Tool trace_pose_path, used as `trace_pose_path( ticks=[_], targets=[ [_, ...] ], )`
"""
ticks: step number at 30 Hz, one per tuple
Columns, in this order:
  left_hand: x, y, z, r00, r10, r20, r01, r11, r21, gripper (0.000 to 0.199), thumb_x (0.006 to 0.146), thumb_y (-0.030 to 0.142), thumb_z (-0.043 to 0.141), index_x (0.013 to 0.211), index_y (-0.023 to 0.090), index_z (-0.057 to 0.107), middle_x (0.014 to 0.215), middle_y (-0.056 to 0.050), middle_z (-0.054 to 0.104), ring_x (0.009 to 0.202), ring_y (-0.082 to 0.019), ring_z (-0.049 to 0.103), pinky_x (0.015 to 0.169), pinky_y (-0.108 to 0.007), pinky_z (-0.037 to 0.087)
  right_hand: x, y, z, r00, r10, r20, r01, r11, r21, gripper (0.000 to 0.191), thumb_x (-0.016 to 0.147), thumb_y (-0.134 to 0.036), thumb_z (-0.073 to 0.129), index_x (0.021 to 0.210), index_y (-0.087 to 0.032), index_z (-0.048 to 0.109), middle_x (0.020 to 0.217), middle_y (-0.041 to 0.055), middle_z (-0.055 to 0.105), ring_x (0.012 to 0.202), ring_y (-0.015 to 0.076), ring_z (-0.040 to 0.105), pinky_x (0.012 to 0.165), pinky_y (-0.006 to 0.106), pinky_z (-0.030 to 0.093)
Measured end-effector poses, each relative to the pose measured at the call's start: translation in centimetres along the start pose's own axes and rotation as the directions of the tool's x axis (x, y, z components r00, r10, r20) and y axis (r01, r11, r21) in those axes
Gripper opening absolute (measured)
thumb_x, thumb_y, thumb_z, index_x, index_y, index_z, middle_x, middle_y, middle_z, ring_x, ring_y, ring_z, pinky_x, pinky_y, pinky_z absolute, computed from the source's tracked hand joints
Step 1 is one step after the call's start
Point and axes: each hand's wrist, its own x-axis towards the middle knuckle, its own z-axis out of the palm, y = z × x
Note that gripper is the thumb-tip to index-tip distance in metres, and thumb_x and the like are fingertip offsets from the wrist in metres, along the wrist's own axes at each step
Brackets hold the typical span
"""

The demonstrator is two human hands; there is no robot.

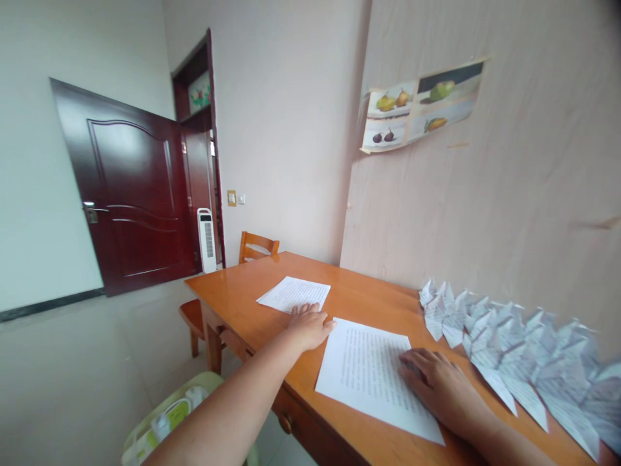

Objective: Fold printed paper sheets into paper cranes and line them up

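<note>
A printed sheet of paper lies flat on the orange wooden table. My right hand rests on its right edge, fingers slightly bent and spread. Farther off to the left is a stack of printed sheets. My left hand lies at the stack's near edge, its fingers apart and the thumb reaching toward the corner of the nearer sheet. Neither hand grips anything that I can see.
Several folded paper pieces stand in rows along the table's right side by the wall. A wooden chair is behind the table. A green bin holding litter sits on the floor at the lower left.
</note>
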Motion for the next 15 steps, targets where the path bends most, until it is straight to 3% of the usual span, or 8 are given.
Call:
trace_pose_path(
  ticks=[5, 15],
  targets=[
    [0.7, -0.8, 0.8, 1.0, -0.004, -0.004, 0.004, 0.999, 0.032, 0.056, 0.098, 0.058, 0.027, 0.118, 0.022, 0.065, 0.135, -0.014, 0.058, 0.126, -0.032, 0.051, 0.106, -0.05, 0.036, 0.0, 0.4, 0.2, 1.0, 0.009, -0.007, -0.009, 1.0, 0.011, 0.037, 0.094, -0.053, 0.046, 0.11, -0.031, 0.072, 0.124, 0.0067, 0.068, 0.11, 0.03, 0.063, 0.097, 0.047, 0.045],
    [0.5, -1.7, 0.5, 1.0, -0.005, -0.029, 0.006, 0.998, 0.061, 0.054, 0.096, 0.06, 0.034, 0.115, 0.02, 0.064, 0.125, -0.014, 0.062, 0.118, -0.031, 0.055, 0.103, -0.045, 0.039, 0.0, 0.8, 0.6, 1.0, -0.003, -0.011, 0.002, 1.0, -0.014, 0.041, 0.095, -0.055, 0.043, 0.114, -0.032, 0.071, 0.125, 0.0061, 0.068, 0.114, 0.0305, 0.062, 0.097, 0.046, 0.046]
  ],
)
